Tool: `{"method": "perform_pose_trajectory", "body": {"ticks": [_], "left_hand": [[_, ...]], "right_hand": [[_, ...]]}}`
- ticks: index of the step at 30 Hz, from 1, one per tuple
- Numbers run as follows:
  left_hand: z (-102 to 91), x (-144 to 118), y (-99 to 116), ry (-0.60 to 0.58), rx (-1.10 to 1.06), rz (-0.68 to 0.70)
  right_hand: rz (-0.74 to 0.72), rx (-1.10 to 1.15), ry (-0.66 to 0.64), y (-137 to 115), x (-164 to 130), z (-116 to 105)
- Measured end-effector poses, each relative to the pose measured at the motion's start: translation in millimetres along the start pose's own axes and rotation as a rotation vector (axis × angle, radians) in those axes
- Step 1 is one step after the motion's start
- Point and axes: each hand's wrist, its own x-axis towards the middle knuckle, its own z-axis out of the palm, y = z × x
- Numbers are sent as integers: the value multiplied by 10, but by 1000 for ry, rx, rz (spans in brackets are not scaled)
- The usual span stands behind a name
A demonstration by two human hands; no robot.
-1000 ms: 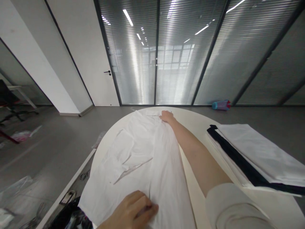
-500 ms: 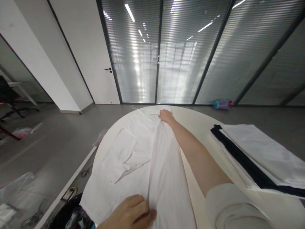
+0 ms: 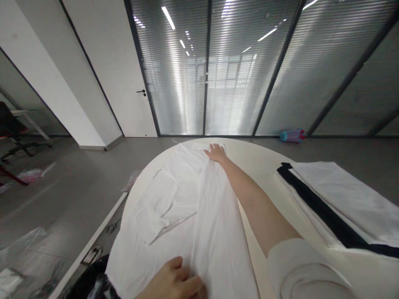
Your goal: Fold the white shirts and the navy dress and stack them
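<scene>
A white short-sleeved shirt (image 3: 174, 174) lies spread over a round pale table, one side folded in with a long crease down its middle. At the far end, by the collar, my right hand (image 3: 216, 153) rests flat on the cloth with its fingers spread. Low in the view, my left hand (image 3: 176, 280) is over the near part of the shirt, its fingers curled in. Its fingertips are hidden and somewhat blurred, so whether cloth is between them does not show. The sleeve lies folded across the shirt's left part.
Folded white and dark garments (image 3: 343, 199) are stacked at the table's (image 3: 249, 153) right. A black plastic bag (image 3: 93, 278) is at the lower left. On the floor by the glass wall lies a blue and purple object (image 3: 292, 135). An office chair (image 3: 12, 128) stands far left.
My right hand has let go of the cloth near the collar and spread its fingers flat there. My left hand has shifted slightly down, fingers more curled. The shirt has hardly moved.
</scene>
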Motion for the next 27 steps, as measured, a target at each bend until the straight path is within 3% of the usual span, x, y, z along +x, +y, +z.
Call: {"method": "perform_pose_trajectory", "body": {"ticks": [6, 9, 13, 16, 22, 24, 27], "left_hand": [[-39, 687, 22, -106, -16, -12], [24, 894, 26, -192, -104, 24], [95, 866, 87, -265, -178, 30], [169, 739, 181, -249, -98, 81], [490, 579, 317, 30, 97, 180], [495, 674, 303, -31, 39, 161], [350, 921, 207, -180, -179, 119]], "right_hand": [[15, 50, -64, -24, 3, -89], [31, 71, -63, -84, -118, -134], [39, 81, -95, -165, -373, -57], [31, 69, -100, -208, -486, 9], [22, 10, -123, -209, -386, -23], [10, 2, -119, -176, -334, -62], [2, -8, -105, -161, -286, -143]]}}
